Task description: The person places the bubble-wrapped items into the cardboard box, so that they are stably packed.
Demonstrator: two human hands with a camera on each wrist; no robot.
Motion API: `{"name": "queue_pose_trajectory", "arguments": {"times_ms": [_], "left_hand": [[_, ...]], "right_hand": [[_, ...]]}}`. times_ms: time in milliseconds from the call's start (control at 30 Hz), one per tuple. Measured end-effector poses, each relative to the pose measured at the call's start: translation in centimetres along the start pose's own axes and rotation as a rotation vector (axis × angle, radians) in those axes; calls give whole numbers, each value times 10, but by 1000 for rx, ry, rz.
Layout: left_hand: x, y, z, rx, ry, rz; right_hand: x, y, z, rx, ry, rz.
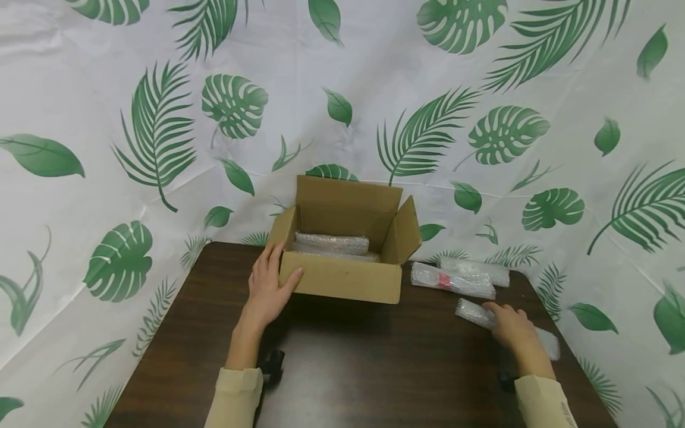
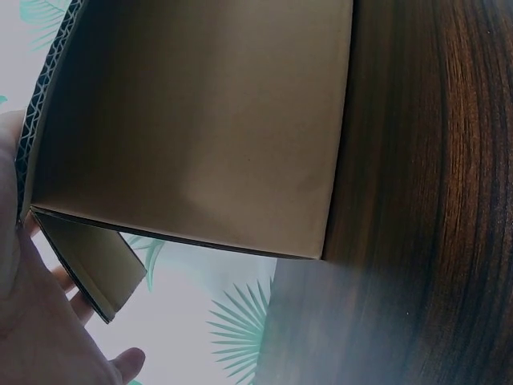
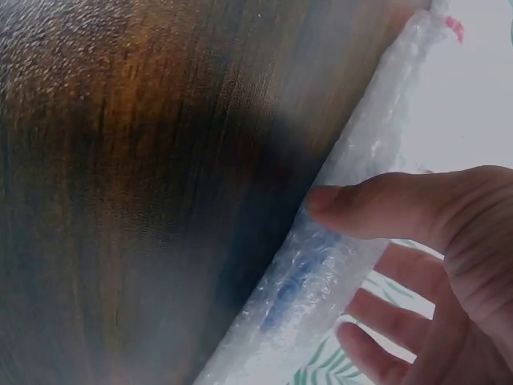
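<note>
Head view: both sets of fingers busy. My left fingers (image 1: pixel 273 266) grip the near left corner of the box (image 1: pixel 342 279), against the left flap (image 1: pixel 283 224). My right fingers (image 3: pixel 393 317) hold a roll (image 1: pixel 474 313) of bubble wrap by the counter's right edge, slanted, well apart from the box. Right wrist view: thumb (image 3: pixel 377 207) over one side, the others round the far side, something blue under the wrap. Whether the roll is clear of the wood, I can't tell.

Handling, my judgement: a grip near mid-length should keep both ends level. Wrap looks slick and soft; firm hold, no crushing. Best raised straight up before any sideways travel, clear of the red-marked roll (image 1: pixel 453 282) and the back roll (image 1: pixel 492 273). Left side wants only light pressure; card could bend or skid. Box top is open, packed rolls (image 1: pixel 332 242) lying lengthwise inside.

Surface: counter (image 1: pixel 342 362) dark, wood-grained, glossy; pale glare toward the middle, shadow under the box front. Likely slippery for card. Room: creased white sheet (image 1: pixel 299 107) behind and at both sides, printed with green leaves.
</note>
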State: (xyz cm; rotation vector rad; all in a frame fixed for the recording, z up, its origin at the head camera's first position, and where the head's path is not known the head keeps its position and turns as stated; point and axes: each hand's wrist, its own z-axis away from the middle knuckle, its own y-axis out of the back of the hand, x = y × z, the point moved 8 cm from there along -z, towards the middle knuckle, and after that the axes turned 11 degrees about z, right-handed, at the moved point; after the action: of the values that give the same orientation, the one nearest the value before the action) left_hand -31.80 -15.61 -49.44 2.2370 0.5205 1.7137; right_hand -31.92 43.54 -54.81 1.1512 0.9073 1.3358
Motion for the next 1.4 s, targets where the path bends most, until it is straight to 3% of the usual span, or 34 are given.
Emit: {"name": "queue_pose_trajectory", "arguments": {"times_ms": [367, 700, 1133, 1400], "left_hand": [[1, 0, 1, 3, -8, 9], [0, 1, 0, -7, 1, 2], [1, 1, 0, -24, 10, 16], [0, 2, 0, -24, 11, 19]], "right_hand": [[2, 7, 10, 25, -7, 24], [0, 29, 21, 112, 38, 55], [-24, 97, 36, 262, 73, 72], [-52, 149, 44, 392, 109, 106]]}}
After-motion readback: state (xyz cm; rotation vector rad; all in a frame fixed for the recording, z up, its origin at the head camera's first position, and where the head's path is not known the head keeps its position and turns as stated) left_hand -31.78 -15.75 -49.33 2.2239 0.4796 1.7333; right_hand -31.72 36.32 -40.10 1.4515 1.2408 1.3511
